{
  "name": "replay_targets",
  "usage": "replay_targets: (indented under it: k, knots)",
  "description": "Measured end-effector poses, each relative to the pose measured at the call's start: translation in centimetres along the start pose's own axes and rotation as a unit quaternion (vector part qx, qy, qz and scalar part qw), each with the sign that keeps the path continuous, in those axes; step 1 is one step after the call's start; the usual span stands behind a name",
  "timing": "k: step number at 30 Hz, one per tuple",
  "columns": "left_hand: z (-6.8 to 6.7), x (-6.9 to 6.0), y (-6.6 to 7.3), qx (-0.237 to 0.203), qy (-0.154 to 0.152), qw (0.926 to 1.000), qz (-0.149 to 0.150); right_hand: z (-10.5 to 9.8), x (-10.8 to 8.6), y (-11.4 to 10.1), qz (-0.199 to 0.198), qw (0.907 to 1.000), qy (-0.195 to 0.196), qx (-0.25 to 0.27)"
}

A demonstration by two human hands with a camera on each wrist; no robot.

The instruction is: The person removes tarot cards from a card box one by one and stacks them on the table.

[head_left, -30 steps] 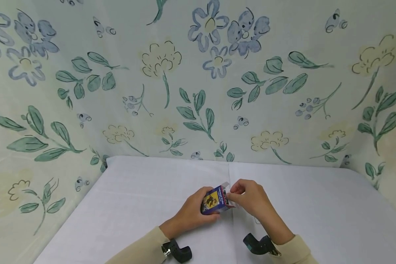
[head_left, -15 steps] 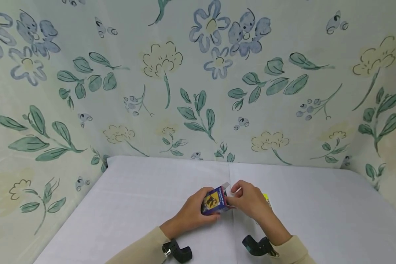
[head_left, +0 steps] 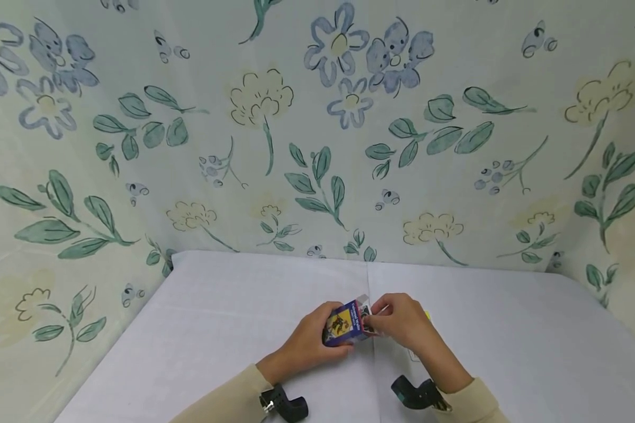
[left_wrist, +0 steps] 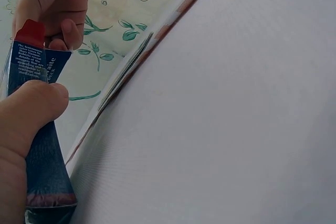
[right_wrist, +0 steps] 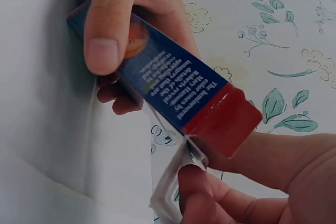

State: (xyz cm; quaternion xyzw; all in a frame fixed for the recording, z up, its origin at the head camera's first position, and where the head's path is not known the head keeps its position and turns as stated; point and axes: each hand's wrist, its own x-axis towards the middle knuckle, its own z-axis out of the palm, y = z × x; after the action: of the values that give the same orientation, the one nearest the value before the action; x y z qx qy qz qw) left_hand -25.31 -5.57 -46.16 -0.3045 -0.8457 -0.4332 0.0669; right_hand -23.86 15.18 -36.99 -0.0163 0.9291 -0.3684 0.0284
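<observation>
My left hand (head_left: pixel 306 339) grips a small blue card box (head_left: pixel 341 325) with a yellow picture on its front. In the left wrist view its thumb (left_wrist: pixel 39 103) presses along the side of the box. The end towards my right hand (head_left: pixel 404 317) is open, with a red flap (right_wrist: pixel 227 120) folded out and a white flap (right_wrist: pixel 170 187) below it. My right thumb and curled fingers pinch at this open end, by the white flap. Patterned edges show in the mouth of the box in the head view; the fingertips hide most of its inside.
A yellow-edged item (head_left: pixel 428 315) lies on the table behind my right wrist, mostly hidden. A pale outlined piece (head_left: pixel 413 355) shows beside the forearm. The white-covered table (head_left: pixel 233 294) meets a floral cloth (head_left: pixel 317 176) at the back. Wrist cameras (head_left: pixel 291 406) sit on both arms.
The yellow-edged item has come into sight behind the right wrist. My right fingers shift slightly at the box's open end; the left hand keeps its hold almost in place.
</observation>
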Motion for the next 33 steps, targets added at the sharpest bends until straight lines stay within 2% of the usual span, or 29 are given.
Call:
replay_targets:
  k: [13,21,33]
  knots:
    - [0.2,-0.2,0.1,0.002,0.000,1.0000,-0.003,-0.9,-0.3,0.2,0.007,0.9996,-0.006,0.025]
    - [0.1,-0.1,0.0,0.003,0.002,1.0000,0.005,-1.7,-0.1,0.4,0.014,0.9991,-0.006,0.039]
    - [0.1,0.1,0.1,0.010,0.003,0.9999,-0.001,-3.3,-0.1,0.9,0.003,0.9995,0.000,0.030]
